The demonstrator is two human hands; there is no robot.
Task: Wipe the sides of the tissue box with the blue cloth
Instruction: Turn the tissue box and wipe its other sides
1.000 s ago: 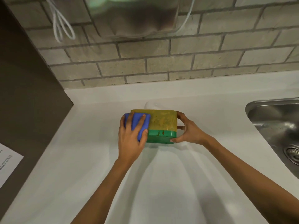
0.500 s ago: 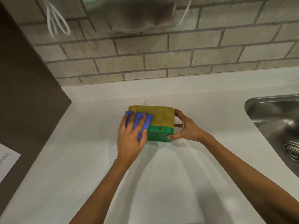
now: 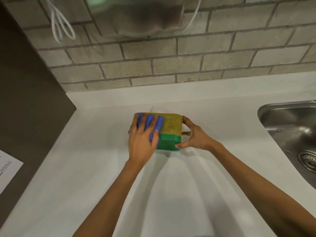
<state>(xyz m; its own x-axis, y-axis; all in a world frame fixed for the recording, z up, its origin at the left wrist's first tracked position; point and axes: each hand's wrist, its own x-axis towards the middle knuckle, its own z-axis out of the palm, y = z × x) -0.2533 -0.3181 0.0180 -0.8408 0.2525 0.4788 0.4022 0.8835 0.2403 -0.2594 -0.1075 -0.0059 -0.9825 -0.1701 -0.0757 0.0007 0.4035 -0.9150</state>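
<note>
A tissue box [image 3: 171,127] with a yellow upper part and a green lower band stands on the white counter [image 3: 171,194] near the back wall; a bit of white tissue shows behind its top. My left hand [image 3: 141,142] presses a blue cloth [image 3: 151,124] flat against the box's left front part, fingers spread over the cloth. My right hand [image 3: 193,135] grips the box's right end, thumb at the green lower corner and fingers on the upper edge.
A steel sink [image 3: 294,132] with a drain is sunk into the counter at the right. A dark panel [image 3: 25,100] with a white paper sheet [image 3: 8,170] bounds the left. A brick wall [image 3: 188,62] with hanging white cords [image 3: 59,24] stands behind.
My left hand with the blue cloth has slid upward on the box's left part, now reaching its top edge. My right hand keeps its hold on the right end.
</note>
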